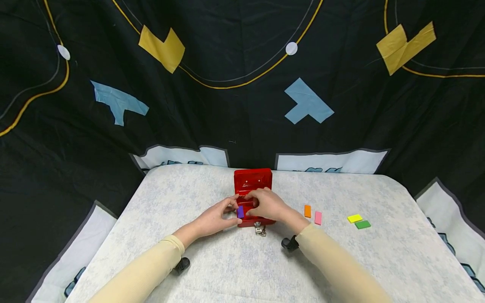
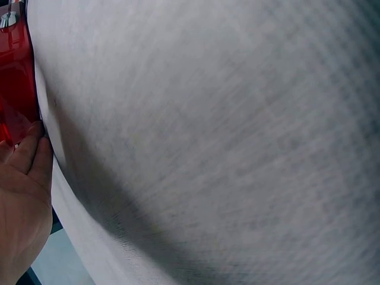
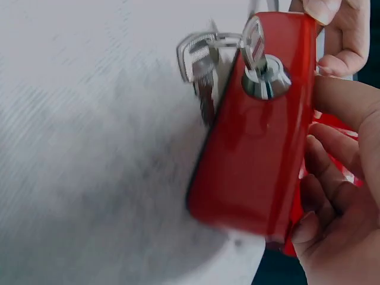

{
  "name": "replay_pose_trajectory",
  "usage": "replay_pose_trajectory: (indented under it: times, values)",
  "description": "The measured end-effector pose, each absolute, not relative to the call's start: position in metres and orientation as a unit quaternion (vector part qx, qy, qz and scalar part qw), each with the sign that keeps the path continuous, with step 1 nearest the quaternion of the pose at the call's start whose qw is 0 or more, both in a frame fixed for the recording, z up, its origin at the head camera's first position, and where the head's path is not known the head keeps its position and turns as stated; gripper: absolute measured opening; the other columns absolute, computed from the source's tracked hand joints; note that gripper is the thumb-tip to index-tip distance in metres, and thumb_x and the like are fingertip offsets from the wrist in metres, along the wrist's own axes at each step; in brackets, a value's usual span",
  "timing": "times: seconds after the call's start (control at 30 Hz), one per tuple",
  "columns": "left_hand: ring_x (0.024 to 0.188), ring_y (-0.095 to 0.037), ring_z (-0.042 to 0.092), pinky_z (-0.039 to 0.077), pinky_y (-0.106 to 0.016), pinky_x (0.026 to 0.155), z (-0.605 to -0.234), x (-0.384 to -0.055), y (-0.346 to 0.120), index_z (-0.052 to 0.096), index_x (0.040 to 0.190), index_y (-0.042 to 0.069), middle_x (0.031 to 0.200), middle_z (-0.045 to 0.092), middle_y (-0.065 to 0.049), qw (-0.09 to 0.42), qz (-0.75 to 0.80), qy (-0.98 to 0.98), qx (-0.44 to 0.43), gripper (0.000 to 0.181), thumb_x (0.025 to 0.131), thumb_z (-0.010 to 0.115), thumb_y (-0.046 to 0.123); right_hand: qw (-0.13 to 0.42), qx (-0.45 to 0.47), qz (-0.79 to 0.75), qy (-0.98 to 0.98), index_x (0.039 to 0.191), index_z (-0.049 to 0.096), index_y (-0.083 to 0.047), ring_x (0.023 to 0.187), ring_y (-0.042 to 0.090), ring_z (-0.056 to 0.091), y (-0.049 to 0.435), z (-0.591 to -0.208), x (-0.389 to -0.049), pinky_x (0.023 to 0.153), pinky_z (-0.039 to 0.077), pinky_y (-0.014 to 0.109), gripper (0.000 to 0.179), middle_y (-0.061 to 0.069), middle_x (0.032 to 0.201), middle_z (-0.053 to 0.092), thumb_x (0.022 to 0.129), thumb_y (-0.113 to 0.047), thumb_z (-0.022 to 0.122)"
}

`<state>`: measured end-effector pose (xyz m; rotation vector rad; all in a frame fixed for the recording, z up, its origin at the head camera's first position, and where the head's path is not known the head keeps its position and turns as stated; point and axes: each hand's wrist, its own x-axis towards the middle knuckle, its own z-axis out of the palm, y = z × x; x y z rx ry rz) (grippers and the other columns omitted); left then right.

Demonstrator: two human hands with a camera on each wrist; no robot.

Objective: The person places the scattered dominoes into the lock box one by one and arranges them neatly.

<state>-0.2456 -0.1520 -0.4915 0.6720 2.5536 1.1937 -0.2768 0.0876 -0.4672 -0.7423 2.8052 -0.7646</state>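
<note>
Your left hand (image 1: 213, 216), thumb and fingers apart, touches the left side of the open glossy red metal box (image 1: 249, 205); the purple rectangular block (image 1: 240, 211) sits inside its left end. Your right hand (image 1: 270, 205) arches over its right part, grip unclear. Farther right lie 4 flat rectangular blocks: orange (image 1: 307, 211), pink (image 1: 318, 218), yellow (image 1: 354, 218), green (image 1: 362, 224).
</note>
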Motion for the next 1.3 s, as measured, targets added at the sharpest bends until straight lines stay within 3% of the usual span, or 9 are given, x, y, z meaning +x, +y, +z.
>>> replay_pose_trajectory:
  times: [0.57, 0.87, 1.3]
  values:
    - [0.134, -0.023, 0.053, 0.038, -0.046, 0.114, -0.492, -0.247, -0.15, 0.053, 0.121, 0.018, 0.166, 0.03, 0.004, 0.121, 0.408, 0.874, 0.233, 0.045, 0.092, 0.077, 0.043, 0.033, -0.211, -0.306, 0.928, 0.13, 0.068, -0.016, 0.104, 0.025, 0.056, 0.139, -0.449, -0.264, 0.076, 0.053, 0.032, 0.052, 0.002, 0.109, 0.066, 0.084, -0.03, 0.085]
    - [0.134, -0.023, 0.053, 0.039, -0.047, 0.114, -0.493, -0.245, -0.15, 0.054, 0.119, 0.018, 0.165, 0.031, 0.004, 0.117, 0.406, 0.876, 0.233, 0.044, 0.092, 0.077, 0.043, 0.011, -0.217, -0.307, 0.927, 0.131, 0.067, -0.019, 0.105, 0.026, 0.056, 0.174, -0.445, -0.255, 0.083, 0.049, 0.039, 0.048, 0.004, 0.114, 0.067, 0.087, -0.028, 0.082]
    - [0.136, -0.022, 0.052, 0.038, -0.048, 0.114, -0.492, -0.244, -0.15, 0.053, 0.119, 0.019, 0.166, 0.029, 0.006, 0.119, 0.399, 0.88, 0.228, 0.044, 0.092, 0.075, 0.047, 0.001, -0.178, -0.321, 0.93, 0.133, 0.066, -0.017, 0.108, 0.031, 0.057, 0.233, -0.454, -0.239, 0.083, 0.048, 0.042, 0.049, 0.006, 0.116, 0.066, 0.088, -0.03, 0.083]
